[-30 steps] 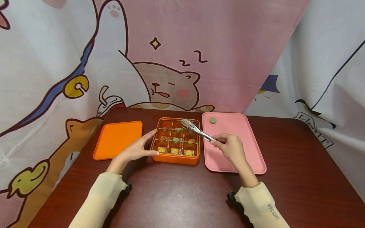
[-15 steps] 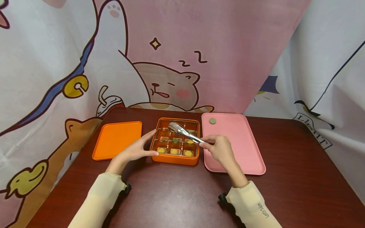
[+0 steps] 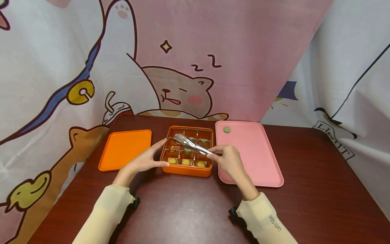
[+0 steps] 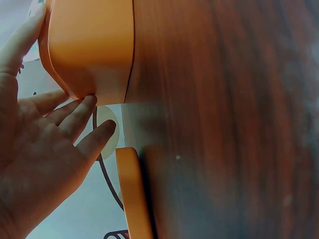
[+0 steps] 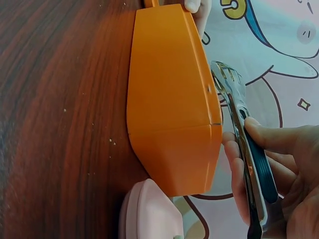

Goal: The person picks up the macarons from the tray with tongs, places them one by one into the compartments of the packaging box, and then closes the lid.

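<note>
An orange box (image 3: 187, 172) with a clear divided insert stands mid-table. Its front row of compartments holds yellow pieces (image 3: 186, 162), and green pieces (image 3: 187, 150) lie farther back. My left hand (image 3: 147, 160) rests on the box's left side, fingers spread along it and thumb at the front corner. Metal tongs (image 3: 195, 146) are gripped by my right hand (image 3: 228, 158), their heads over the left-middle compartments. In the right wrist view the tongs (image 5: 242, 129) lie between thumb and fingers, heads close to the box rim. Whether they pinch a piece I cannot tell.
Right of the box lies a pink tray (image 3: 259, 149), with one round green piece (image 3: 226, 129) near its far left corner. An orange lid (image 3: 125, 149) lies flat at left. A printed curtain (image 3: 243, 61) hangs behind the dark wooden table (image 3: 189, 210).
My right hand has moved left with the tongs, bringing their heads from the box's back right toward its left-middle part. The left hand stays on the box.
</note>
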`<state>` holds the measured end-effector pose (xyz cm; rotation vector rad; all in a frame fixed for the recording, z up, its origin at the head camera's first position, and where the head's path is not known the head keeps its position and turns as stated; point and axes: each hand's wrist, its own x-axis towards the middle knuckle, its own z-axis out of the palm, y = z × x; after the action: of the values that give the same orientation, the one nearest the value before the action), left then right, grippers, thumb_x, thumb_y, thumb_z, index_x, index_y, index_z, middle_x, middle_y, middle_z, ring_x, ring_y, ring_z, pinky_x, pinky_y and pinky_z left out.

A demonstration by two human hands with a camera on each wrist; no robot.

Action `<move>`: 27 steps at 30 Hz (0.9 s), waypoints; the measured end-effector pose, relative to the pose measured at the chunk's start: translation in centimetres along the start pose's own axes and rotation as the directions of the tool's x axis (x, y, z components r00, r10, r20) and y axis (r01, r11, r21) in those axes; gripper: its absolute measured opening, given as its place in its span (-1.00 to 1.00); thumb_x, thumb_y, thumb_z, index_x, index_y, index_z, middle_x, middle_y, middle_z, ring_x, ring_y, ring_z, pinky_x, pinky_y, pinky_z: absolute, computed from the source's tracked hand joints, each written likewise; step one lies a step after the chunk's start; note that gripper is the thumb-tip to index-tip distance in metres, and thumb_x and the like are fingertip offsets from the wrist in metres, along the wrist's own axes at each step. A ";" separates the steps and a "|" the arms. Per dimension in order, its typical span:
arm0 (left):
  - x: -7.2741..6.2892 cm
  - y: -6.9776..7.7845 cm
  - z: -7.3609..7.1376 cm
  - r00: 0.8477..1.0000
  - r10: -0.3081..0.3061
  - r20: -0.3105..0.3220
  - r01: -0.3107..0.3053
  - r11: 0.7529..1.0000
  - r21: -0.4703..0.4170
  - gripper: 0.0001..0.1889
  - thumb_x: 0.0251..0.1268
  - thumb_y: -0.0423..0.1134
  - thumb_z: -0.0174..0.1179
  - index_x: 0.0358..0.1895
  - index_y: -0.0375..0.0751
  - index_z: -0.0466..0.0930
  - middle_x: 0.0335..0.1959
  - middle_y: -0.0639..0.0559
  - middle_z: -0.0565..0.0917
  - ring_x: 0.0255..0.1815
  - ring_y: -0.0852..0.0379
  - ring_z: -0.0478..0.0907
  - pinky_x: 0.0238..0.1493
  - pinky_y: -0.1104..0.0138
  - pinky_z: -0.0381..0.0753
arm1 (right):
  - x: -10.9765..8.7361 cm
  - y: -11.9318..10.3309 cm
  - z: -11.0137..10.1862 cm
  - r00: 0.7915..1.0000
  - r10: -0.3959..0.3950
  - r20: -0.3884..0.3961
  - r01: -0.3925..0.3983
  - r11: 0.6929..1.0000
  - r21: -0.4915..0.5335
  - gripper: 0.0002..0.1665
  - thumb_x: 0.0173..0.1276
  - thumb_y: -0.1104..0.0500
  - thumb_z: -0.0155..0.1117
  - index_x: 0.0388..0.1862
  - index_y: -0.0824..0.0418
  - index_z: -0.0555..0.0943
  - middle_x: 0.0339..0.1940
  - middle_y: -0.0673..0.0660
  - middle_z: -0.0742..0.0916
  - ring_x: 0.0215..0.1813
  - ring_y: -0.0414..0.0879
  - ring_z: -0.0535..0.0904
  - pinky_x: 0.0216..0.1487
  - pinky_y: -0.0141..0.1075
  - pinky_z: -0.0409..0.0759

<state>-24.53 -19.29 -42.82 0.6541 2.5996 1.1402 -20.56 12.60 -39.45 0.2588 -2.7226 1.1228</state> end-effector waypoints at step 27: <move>0.0 0.0 -0.2 1.000 -0.005 0.020 0.005 1.000 -0.005 0.08 0.17 0.02 0.43 0.63 -0.12 -0.09 0.65 -0.19 -0.05 0.62 -0.29 -0.03 0.51 -0.29 0.01 | 0.4 1.7 -1.6 1.000 0.003 -0.022 -0.004 0.999 -0.034 -0.69 0.21 0.07 0.50 -0.08 0.14 0.81 -0.17 0.09 0.85 -0.04 0.05 0.76 -0.06 0.00 0.62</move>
<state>-24.55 -19.41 -42.66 0.6543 2.5793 1.1318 -21.22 14.91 -39.41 0.2360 -2.7215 1.0728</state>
